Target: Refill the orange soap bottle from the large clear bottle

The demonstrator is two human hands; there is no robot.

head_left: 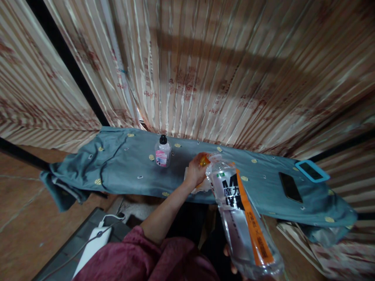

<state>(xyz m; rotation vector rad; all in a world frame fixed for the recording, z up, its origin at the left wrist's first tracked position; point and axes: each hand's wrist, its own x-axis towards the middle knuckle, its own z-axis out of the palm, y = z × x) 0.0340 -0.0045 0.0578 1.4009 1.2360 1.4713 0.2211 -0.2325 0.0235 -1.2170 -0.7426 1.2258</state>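
A large clear plastic bottle [231, 210] with an orange, black and silver label leans in front of me. Its neck points away, toward the table. My right hand [230, 259] supports it low down, with only a few fingertips showing beside the base. At the bottle's mouth, my left hand [197, 171] is closed round a small amber-orange object [204, 160], whose kind I cannot make out. Something white and crumpled [202, 188] lies beneath that hand. Further left stands a small clear bottle [163, 153] with a black cap and pink label.
A blue-grey cloth with yellow pineapples [125, 164] covers the narrow table. At the right lie a dark phone [290, 187] and a blue-framed device [312, 171]. A white power bank [93, 248] with a cable is at lower left. Striped curtains [187, 70] hang behind.
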